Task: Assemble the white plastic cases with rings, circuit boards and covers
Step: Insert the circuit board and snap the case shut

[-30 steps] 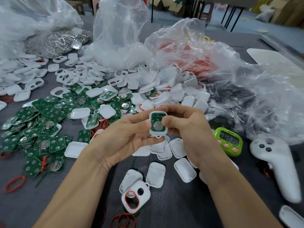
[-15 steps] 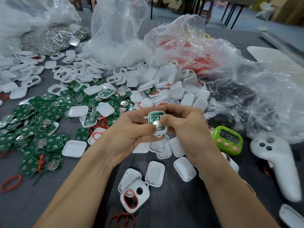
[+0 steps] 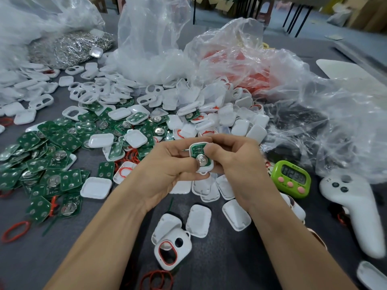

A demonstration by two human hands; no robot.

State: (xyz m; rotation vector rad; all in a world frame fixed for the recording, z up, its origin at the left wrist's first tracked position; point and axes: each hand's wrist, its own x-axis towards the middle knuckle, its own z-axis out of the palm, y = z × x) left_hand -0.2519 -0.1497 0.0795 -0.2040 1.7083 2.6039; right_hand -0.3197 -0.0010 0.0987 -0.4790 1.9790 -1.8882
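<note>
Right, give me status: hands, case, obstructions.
Left hand and right hand both grip case. Board seated inside, battery up, no cover on. Nothing blocking; loose covers nearby.

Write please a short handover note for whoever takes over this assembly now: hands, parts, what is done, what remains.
Left hand and right hand both pinch one small white plastic case above the dark grey table.
Done: a green circuit board with a round silver cell sits in this case; no cover on it.
Loose white plastic covers lie below the hands, spare green boards at the left, red rubber rings at the front left.
Left: snap a cover on, then start the next case.
</note>
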